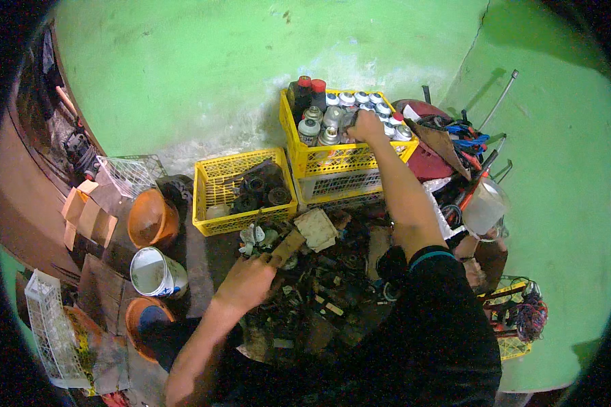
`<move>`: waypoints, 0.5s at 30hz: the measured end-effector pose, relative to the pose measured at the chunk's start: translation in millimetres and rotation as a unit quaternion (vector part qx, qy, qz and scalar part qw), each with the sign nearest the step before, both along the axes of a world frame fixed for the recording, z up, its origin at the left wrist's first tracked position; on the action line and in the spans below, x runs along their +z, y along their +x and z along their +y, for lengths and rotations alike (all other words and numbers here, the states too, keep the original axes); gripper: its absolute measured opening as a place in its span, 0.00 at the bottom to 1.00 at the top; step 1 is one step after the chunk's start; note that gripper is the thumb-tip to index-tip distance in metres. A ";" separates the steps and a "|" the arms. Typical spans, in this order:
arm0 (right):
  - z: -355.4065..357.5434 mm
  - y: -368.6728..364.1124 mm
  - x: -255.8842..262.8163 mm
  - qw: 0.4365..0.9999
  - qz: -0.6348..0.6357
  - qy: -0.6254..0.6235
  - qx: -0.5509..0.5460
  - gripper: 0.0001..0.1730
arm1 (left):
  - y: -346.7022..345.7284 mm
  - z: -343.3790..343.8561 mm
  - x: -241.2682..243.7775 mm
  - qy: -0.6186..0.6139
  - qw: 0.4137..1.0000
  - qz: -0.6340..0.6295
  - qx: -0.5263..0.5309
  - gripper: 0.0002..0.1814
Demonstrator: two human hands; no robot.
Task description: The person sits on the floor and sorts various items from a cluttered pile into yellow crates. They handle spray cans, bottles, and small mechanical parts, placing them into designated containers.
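My right hand (pixel 367 126) reaches into a yellow plastic crate (pixel 336 158) packed with white-topped spray cans (pixel 347 99) and dark bottles with red caps (pixel 318 94). Its fingers are at a clear or greyish item among the cans; whether they grip it is not plain. Lower left, my left hand (pixel 249 280) has its fingers around the end of a flat brown strip (pixel 288 248), perhaps cardboard, above a heap of dark scrap parts (pixel 331 285). A second yellow crate (pixel 244 224), holding dark round parts (pixel 257 185), stands between the hands and the green wall.
On the left stand an orange bucket (pixel 153 219), a white bucket (pixel 158 272), another orange bucket (pixel 150 328) and white plastic crates (pixel 51 330). Cables (pixel 468 137), rods and a translucent container (pixel 484 206) crowd the right side. A stained square piece (pixel 316 230) lies on the heap.
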State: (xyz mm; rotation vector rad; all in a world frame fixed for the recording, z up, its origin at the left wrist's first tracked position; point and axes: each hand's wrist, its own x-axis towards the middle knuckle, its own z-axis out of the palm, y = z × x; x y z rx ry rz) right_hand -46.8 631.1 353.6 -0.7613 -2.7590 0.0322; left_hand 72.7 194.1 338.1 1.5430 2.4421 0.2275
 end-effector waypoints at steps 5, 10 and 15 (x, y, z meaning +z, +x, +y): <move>-6.5 -7.4 16.5 0.999 -0.030 -0.007 -0.012 0.33 | 0.6 -2.8 -7.4 0.040 0.999 0.003 0.002 0.20; -6.8 -5.7 21.1 0.998 -0.038 -0.031 -0.035 0.36 | -3.3 0.4 -4.7 -0.007 1.000 -0.013 -0.004 0.26; -1.3 8.2 -19.8 0.996 -0.031 -0.038 -0.070 0.38 | -2.6 5.4 -0.3 -0.043 0.999 0.014 0.004 0.20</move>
